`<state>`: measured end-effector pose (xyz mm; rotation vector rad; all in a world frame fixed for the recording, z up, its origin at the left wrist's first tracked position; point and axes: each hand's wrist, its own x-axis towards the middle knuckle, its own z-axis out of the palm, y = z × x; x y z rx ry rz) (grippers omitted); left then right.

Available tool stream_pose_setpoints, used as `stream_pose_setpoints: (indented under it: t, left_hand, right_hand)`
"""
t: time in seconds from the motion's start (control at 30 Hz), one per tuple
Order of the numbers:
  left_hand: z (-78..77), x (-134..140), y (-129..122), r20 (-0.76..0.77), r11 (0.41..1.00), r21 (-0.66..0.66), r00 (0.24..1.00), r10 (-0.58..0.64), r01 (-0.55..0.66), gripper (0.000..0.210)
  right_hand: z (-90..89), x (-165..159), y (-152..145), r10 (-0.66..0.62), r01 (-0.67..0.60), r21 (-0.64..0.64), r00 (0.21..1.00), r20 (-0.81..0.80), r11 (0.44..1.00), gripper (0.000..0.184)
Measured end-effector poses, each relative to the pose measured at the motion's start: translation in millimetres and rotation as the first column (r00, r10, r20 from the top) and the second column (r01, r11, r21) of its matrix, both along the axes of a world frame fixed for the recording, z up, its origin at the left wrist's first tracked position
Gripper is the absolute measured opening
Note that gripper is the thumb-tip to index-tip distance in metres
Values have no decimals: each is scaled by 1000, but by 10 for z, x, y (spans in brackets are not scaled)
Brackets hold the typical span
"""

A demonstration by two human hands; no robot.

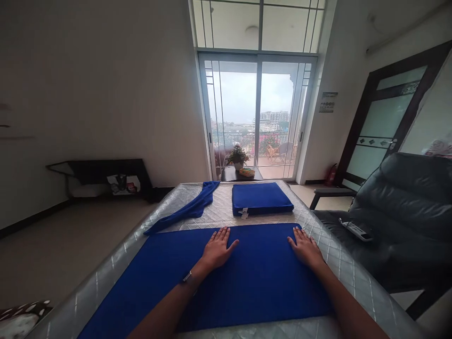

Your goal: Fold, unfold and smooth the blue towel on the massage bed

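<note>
2 flat hands, folded towels beyond

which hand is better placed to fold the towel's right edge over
Right, probably: the right hand lies flat by the spread towel's right edge, while the left hand rests near its middle.

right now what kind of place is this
Probably a room in a home or flat: a quilted mattress with blue towels, a black recliner, and sliding glass balcony doors overlooking a town.
</note>
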<state>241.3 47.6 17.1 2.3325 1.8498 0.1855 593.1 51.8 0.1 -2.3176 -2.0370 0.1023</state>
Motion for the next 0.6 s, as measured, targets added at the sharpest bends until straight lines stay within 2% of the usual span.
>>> stream_pose_setpoints:
  t: [0.1,0.2,0.47,0.53,0.6]
  left_hand:
    - [-36,-220,7,-13,1000,2,1000,14,-14,91]
    - [-60,-599,33,-47,996,5,995,89,-89,91]
    - [-189,-2064,24,-81,933,52,930,359,-356,88]
    - [-213,-2253,-3,-80,915,86,913,400,-393,88]
    - [-210,-2303,-33,-72,906,106,905,418,-410,89]
  right_hand:
    - [1,-1,-4,1,-1,5,1000,1,1000,71]
    - [23,-12,-19,1,-1,4,1000,6,1000,71]
    - [-21,28,9,5,-5,3,1000,-3,1000,73]
    - [-40,40,25,10,-10,8,1000,3,1000,73]
    - [-42,52,36,16,-17,10,1000,11,1000,72]
